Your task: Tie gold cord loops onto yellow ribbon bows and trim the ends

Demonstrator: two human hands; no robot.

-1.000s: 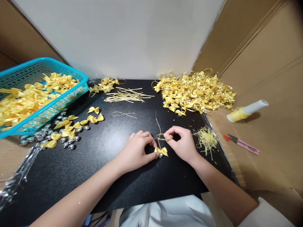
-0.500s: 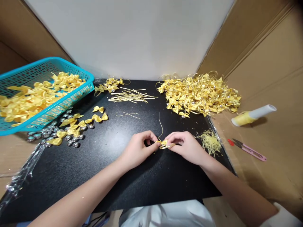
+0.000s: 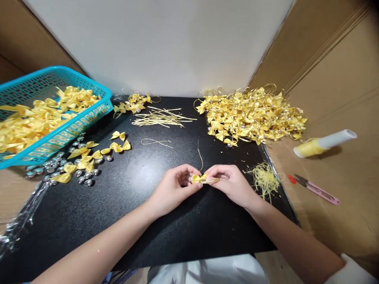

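Near the middle of the black table, my left hand [image 3: 177, 188] and my right hand [image 3: 230, 182] meet over a yellow ribbon bow [image 3: 196, 178]. Fingers of both hands are closed around it, the left at the bow's loop, the right at a shiny gold cord [image 3: 212, 180] beside it. A thin thread with a needle [image 3: 200, 154] runs from the bow away from me across the table. Fingertips hide part of the bow's centre. Beyond them lie a looped gold cord [image 3: 156, 142] and a bundle of cut gold cords [image 3: 161, 118].
A turquoise basket [image 3: 97, 108] of yellow bows stands at left, with silver bells [image 3: 81, 180] and loose bows [image 3: 117, 147] before it. A heap of finished bows [image 3: 248, 114] lies back right. Thread scraps [image 3: 264, 179], pink thread snips [image 3: 321, 192] and a thread spool [image 3: 325, 142] are at right.
The left fingers have shifted slightly on the bow, so more of its left loop shows. Both hands stay together over it. The camera view has shifted a little.
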